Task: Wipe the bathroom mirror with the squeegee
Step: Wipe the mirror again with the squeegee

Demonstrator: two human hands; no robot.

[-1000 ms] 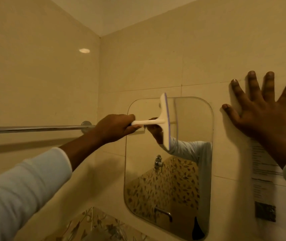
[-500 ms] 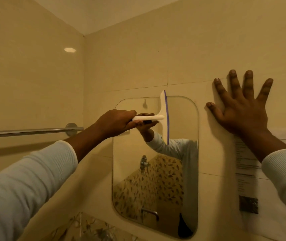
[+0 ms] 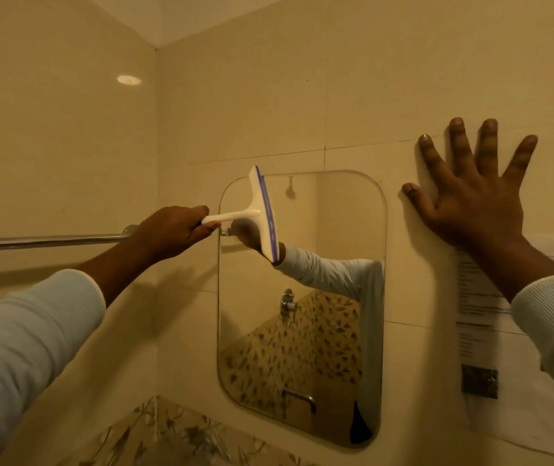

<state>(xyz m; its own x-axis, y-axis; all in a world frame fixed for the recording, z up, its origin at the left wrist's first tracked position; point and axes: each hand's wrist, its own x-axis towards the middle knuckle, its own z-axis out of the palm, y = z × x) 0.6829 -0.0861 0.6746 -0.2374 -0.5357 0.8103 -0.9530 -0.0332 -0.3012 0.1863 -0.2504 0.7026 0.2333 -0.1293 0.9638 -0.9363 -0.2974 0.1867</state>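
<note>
Left hand point(image 3: 171, 230) grips squeegee point(image 3: 262, 213) handle; blade near-vertical on mirror point(image 3: 336, 297) upper left, handle pointing back to fist. Right hand point(image 3: 470, 200) flat, fingers spread, on wall tile point(image 3: 369, 95) right of mirror. Towel rail point(image 3: 43, 240) behind left wrist.

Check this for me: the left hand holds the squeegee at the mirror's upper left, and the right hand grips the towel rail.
Wrong on the right hand: the head view shows it pressed flat, fingers spread, on the tiled wall right of the mirror. The left hand does hold the squeegee at the mirror's upper left.
</note>
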